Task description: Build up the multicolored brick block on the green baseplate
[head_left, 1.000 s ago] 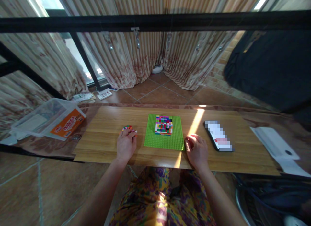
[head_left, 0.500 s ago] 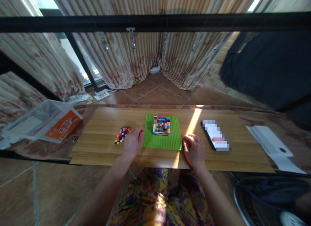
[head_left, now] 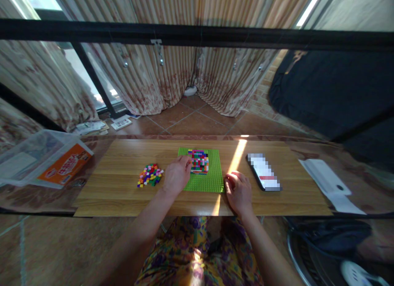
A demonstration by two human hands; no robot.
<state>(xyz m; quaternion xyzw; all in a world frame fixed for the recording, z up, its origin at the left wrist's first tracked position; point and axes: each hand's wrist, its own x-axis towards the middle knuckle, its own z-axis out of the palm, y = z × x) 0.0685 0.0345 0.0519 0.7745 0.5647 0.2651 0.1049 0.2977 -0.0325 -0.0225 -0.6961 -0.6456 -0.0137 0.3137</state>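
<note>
A wooden desk (head_left: 123, 183) is sitting before curtains. Loose bricks (head_left: 150, 175) are lying left of centre. The left hand (head_left: 177, 176), fingers pinched, is reaching the stack (head_left: 199, 161) on the baseplate (head_left: 212, 177), apparently placing a brick; pressing comes next. The right hand (head_left: 238, 191), loosely curled, is steadying the baseplate's right edge.

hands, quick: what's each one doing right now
Left hand: fingers curled at the brick block, grip cannot be told.
Right hand: loosely curled, resting beside the green baseplate.
</note>
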